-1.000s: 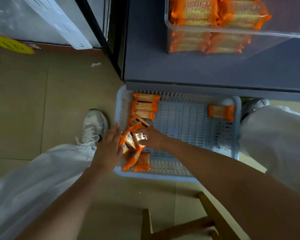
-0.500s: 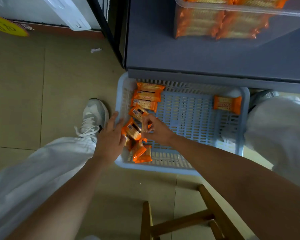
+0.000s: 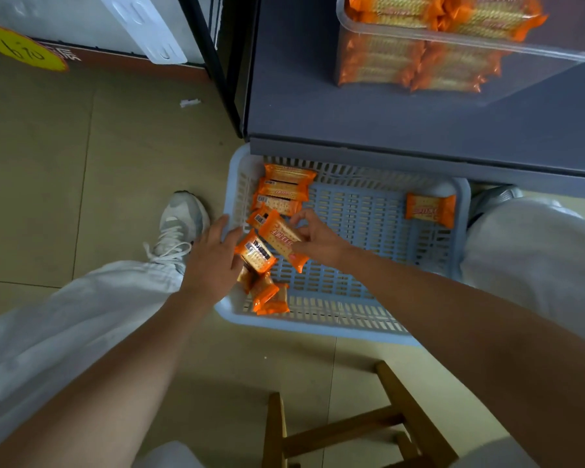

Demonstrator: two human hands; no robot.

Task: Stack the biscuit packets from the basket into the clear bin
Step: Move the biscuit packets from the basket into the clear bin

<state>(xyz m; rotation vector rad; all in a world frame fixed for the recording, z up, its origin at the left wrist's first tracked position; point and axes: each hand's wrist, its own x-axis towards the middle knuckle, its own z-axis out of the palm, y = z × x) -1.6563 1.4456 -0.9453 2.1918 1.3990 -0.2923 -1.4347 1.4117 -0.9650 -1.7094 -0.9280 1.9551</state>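
Nearest, at six o'clock, part of a wooden stool [image 3: 352, 430] is seen on the floor. Beyond it the basket [image 3: 368, 327] is set on the floor, its far edge tucked under the table [image 3: 368, 123].

Both arms are reached into the basket's nine o'clock side. The lifted packet [image 3: 281, 241] is pinched by the right hand [image 3: 321, 243], thumb on one side and curled fingers [image 3: 298, 219] on the other, and is held raised and tilted. The left hand [image 3: 213, 261] is laid against the barcode packet [image 3: 255, 253]; its fingers look fairly straight, but their tips are hidden, so a true hold cannot be told.

A small heap of packets [image 3: 267, 297] is left at the basket's seven o'clock corner, a row of packets [image 3: 284, 189] at eleven o'clock, and one lone packet [image 3: 431, 211] well apart at two o'clock.

Farthest, at one o'clock on the table, the clear bin [image 3: 554, 54] is seen — already well filled with stacked packets [image 3: 419, 64] in two columns.

The step in hand is judged to be gathering: packets are being picked from the basket, not yet carried up. Next, the lifted packet would need to be raised clear of the table edge, turned flat and level, and laid square on a stack in the bin — loosely placed, it could slide off.
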